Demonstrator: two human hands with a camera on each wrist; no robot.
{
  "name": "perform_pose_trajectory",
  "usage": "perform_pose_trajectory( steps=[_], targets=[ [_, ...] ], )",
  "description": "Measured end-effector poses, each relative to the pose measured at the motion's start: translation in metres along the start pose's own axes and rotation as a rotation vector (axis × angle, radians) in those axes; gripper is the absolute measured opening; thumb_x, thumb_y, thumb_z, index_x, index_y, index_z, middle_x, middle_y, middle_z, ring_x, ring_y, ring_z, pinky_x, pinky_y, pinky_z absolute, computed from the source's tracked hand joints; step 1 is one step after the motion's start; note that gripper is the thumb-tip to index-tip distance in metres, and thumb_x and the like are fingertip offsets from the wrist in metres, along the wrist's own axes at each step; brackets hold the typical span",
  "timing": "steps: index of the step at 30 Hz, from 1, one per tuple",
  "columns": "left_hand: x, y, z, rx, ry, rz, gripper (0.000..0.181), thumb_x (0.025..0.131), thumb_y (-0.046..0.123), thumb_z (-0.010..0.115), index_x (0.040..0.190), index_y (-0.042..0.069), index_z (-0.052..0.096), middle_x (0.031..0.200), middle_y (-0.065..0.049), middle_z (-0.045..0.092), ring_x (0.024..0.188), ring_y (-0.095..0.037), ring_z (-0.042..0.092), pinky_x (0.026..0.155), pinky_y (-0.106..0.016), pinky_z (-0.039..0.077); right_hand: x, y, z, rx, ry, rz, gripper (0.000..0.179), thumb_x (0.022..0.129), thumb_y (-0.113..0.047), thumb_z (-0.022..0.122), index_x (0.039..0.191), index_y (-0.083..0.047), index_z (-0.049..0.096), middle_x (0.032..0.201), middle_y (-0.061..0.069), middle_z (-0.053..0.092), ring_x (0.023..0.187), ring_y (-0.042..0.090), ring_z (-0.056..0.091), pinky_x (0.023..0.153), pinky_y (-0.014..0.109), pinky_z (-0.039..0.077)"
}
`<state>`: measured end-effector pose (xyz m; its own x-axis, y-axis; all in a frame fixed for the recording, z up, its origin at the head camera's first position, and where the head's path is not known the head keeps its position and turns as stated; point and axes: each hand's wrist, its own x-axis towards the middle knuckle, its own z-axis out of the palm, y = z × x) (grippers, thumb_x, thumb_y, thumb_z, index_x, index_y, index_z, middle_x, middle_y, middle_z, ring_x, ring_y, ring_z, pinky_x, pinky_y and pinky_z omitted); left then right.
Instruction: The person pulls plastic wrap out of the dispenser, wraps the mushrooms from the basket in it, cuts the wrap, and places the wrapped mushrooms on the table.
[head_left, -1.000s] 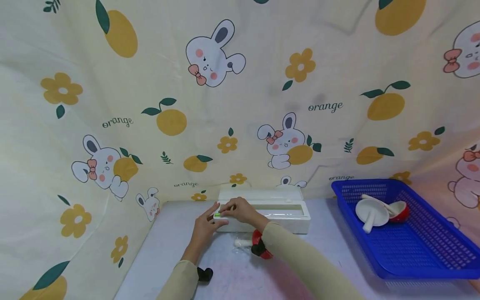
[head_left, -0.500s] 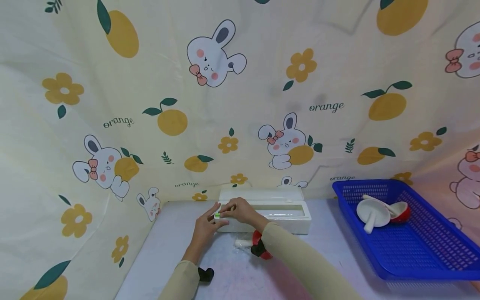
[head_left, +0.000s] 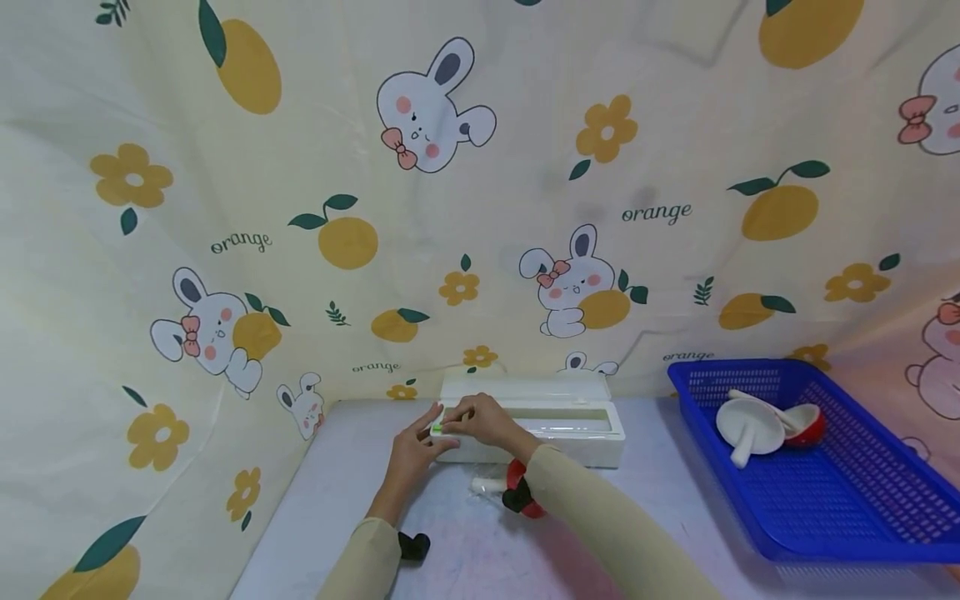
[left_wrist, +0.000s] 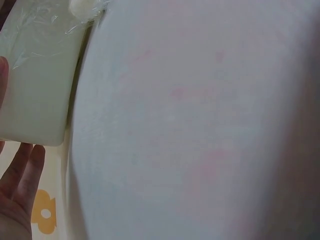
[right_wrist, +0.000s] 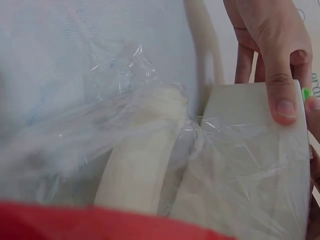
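Observation:
A long white cling film dispenser [head_left: 555,452] lies across the table, its lid [head_left: 528,387] raised at the back. My left hand [head_left: 409,460] holds its left end, with the thumb on the front wall and fingers at the end. There my right hand [head_left: 483,422] pinches at the small green slide cutter [head_left: 437,427], partly hidden by the fingertips. Clear film [right_wrist: 240,160] hangs over the front wall. Below my right wrist lies a red ladle with a white handle [right_wrist: 140,150]; film covers the handle, and my sleeve hides part of the red bowl [head_left: 536,508].
At the right stands a blue plastic basket [head_left: 862,550] holding a white ladle [head_left: 750,427] and a red one [head_left: 810,429]. A patterned cloth [head_left: 480,208] hangs close behind the dispenser. Dark straps [head_left: 414,546] show at my wrists.

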<state>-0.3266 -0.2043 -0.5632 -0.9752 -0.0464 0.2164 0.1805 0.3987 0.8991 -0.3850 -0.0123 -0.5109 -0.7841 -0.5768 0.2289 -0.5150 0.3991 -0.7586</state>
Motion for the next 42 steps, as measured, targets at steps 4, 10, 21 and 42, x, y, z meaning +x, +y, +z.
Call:
perform_pose_trajectory(
  steps=[4, 10, 21, 42],
  targets=[
    [0.000, 0.001, 0.001, 0.014, 0.001, -0.012, 0.082, 0.082, 0.033, 0.092, 0.156, 0.024, 0.057, 0.166, 0.002, 0.045, 0.136, -0.037, 0.062, 0.098, -0.038, 0.060, -0.001, 0.000, -0.002, -0.011, 0.001, -0.038, 0.012, 0.094, -0.022, 0.085, 0.103, -0.014, 0.087, 0.084, -0.008, 0.071, 0.070, 0.008, 0.049, 0.062, 0.023, 0.042],
    [0.000, 0.000, 0.002, 0.006, -0.003, -0.016, 0.082, 0.083, 0.033, 0.091, 0.157, 0.026, 0.055, 0.168, -0.001, 0.043, 0.137, -0.036, 0.061, 0.101, -0.038, 0.058, -0.002, 0.003, -0.005, -0.024, -0.009, -0.049, 0.008, 0.094, -0.020, 0.085, 0.101, -0.016, 0.088, 0.086, -0.009, 0.073, 0.073, 0.008, 0.053, 0.066, 0.023, 0.044],
    [-0.001, -0.001, 0.001, 0.006, -0.005, -0.027, 0.081, 0.083, 0.034, 0.091, 0.156, 0.026, 0.057, 0.168, -0.001, 0.043, 0.138, -0.036, 0.061, 0.100, -0.035, 0.058, -0.005, 0.007, -0.010, -0.127, -0.012, -0.062, 0.008, 0.094, -0.027, 0.086, 0.099, -0.021, 0.088, 0.088, -0.014, 0.074, 0.081, 0.004, 0.057, 0.077, 0.026, 0.048],
    [0.002, -0.003, 0.000, 0.004, -0.005, -0.019, 0.080, 0.083, 0.033, 0.092, 0.155, 0.024, 0.058, 0.168, -0.003, 0.044, 0.137, -0.037, 0.061, 0.101, -0.038, 0.059, -0.024, 0.003, -0.036, -0.287, -0.025, -0.040, 0.005, 0.094, -0.030, 0.085, 0.095, -0.025, 0.086, 0.101, -0.013, 0.078, 0.097, 0.012, 0.060, 0.091, 0.036, 0.050]
  ],
)
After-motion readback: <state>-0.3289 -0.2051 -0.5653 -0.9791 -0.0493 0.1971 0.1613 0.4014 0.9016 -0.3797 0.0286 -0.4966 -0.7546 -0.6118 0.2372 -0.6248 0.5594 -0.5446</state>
